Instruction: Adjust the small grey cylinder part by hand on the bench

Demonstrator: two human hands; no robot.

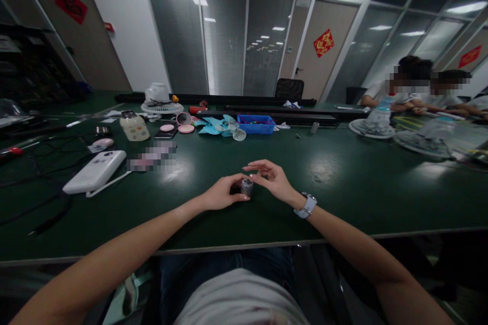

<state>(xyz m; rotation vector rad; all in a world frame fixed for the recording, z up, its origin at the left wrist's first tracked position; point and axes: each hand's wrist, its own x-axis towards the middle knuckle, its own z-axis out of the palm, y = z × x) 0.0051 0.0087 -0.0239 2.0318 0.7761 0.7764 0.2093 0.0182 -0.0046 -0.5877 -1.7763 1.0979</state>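
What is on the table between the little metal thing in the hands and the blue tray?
Nothing: in the head view, only bare green table shows between the small metal cylinder and the blue tray.

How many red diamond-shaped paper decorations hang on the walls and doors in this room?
3: one red diamond-shaped paper decoration on the left wall, one on the centre door, one at far right. Others may be hidden.
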